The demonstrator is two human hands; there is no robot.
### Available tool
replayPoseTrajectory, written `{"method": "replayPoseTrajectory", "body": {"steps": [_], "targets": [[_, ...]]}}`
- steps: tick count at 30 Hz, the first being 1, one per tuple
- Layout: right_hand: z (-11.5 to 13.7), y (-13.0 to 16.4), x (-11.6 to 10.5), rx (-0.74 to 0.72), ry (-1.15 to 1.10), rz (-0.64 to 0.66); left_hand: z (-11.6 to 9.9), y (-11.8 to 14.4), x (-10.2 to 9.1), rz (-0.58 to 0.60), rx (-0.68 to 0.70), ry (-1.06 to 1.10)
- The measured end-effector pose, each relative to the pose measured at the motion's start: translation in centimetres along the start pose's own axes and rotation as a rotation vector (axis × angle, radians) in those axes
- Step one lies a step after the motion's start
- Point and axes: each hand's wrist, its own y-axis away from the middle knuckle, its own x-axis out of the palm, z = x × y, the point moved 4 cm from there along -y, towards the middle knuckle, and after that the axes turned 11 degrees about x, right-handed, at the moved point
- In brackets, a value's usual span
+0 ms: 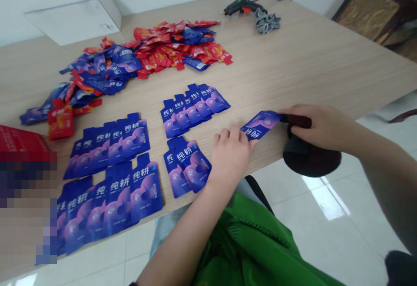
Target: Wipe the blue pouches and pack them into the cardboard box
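Blue foil is what most of your work shows so far: well to the left of your hands, two fanned rows of blue pouches (pixel 109 145) and (pixel 110 203) lie overlapped on the wooden desk (pixel 309 60), the nearer row running off behind a blurred patch at the picture's edge. Closer in, just left of your left hand (pixel 230 156), sits a short stack of two pouches (pixel 187 164), with another fanned row (pixel 194 108) beyond it. Your left hand rests on the desk with fingers curled, its fingertips touching the near end of a single blue pouch (pixel 260 124). Your right hand (pixel 317 125) pinches the far end of that same pouch, which lies flat near the desk's front edge, and the hand also presses against a dark rounded thing (pixel 308 156) that I cannot identify.

By my reading, four groups are laid out and much remains: far beyond your hands, a large mixed heap of red and blue pouches (pixel 143 56) lies unsorted. The print on the pouches is too small to read beyond the large characters.
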Motion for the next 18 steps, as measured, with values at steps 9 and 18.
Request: {"method": "replayPoseTrajectory", "body": {"steps": [9, 18], "targets": [[-0.9, 1.9, -3.9, 0.078, -0.040, -0.140, 1.3, -2.8, -1.7, -0.064, -0.048, 0.042], [-1.3, 1.4, -1.6, 0.167, -0.072, -0.073, -0.9, -0.1, -2.6, -0.219, -0.163, 0.159]]}}
